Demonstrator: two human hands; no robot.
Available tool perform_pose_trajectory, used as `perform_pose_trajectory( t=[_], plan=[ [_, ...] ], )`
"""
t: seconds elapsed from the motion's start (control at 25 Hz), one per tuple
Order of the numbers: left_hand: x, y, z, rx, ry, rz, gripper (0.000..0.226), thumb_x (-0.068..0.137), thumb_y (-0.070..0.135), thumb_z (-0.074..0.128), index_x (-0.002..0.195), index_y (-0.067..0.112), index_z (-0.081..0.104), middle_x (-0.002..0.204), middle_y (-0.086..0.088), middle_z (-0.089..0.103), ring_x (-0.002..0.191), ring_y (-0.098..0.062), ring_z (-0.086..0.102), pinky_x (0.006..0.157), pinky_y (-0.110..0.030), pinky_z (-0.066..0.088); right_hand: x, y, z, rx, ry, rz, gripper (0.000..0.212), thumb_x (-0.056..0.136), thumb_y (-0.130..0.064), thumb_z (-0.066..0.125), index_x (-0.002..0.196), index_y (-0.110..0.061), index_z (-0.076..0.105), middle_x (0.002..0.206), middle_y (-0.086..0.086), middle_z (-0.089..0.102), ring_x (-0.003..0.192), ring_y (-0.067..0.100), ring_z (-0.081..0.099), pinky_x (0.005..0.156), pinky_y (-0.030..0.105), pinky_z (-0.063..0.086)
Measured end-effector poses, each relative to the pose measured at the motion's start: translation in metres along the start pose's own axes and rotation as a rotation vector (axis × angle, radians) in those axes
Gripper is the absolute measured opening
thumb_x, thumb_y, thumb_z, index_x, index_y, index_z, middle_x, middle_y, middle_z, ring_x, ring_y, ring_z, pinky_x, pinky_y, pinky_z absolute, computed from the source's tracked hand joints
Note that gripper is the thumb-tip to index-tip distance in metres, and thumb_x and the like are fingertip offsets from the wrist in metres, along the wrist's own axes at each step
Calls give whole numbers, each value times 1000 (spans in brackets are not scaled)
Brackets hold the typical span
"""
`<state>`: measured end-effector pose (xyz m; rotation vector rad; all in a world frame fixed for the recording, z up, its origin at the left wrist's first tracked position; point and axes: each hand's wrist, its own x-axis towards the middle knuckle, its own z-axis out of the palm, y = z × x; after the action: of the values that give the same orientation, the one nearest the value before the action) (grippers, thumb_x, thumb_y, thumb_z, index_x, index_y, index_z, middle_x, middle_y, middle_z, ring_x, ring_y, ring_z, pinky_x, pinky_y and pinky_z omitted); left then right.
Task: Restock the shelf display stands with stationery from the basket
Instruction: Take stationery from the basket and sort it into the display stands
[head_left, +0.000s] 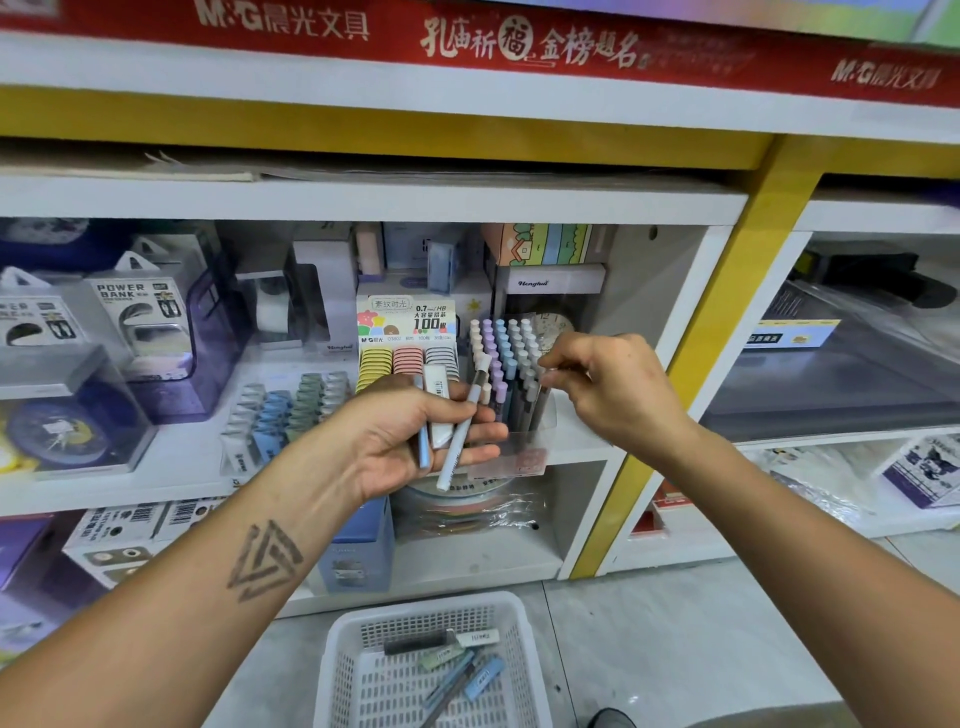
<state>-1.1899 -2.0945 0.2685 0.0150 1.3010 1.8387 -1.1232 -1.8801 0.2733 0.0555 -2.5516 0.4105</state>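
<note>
shelf (171, 467) — pen stands (511, 374), boxed goods | floor (675, 634) — basket (431, 670), seemingly resting

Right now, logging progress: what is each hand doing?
Left hand: holds white pens and an eraser.
Right hand: fingertips pinch a pen at the display stand.

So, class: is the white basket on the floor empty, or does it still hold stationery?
Not empty. The white basket still holds a few loose items, pens and small refill cases, lying flat on its bottom.

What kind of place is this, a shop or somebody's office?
Most likely a stationery shop. A stand of pastel-capped pens and a pencil-lead display box fill the shelf, under a red brand banner.
</note>
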Motion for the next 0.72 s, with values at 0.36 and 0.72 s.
perform_pose_trajectory(
  t=[0.36, 0.72],
  plan=[
    [-1, -6, 9, 10, -71, 53, 29, 85, -12, 59, 113, -9, 61, 102, -32, 70, 91, -38, 73, 70, -46, 61, 7, -11, -5, 68, -35, 188, 20, 97, -36, 61, 98, -21, 74, 88, -3, 76, 78, 17, 68, 67, 31, 54],
    [0, 3, 17, -14, -12, 73, 26, 90, -6, 49, 114, -8, 59, 105, -29, 70, 98, -38, 71, 81, -52, 58, 12, -9, -43, 775, 259, 360, 12, 92, 0, 66, 100, -8, 62, 69, 10, 72, 56, 17, 67, 55, 26, 57]
  ],
)
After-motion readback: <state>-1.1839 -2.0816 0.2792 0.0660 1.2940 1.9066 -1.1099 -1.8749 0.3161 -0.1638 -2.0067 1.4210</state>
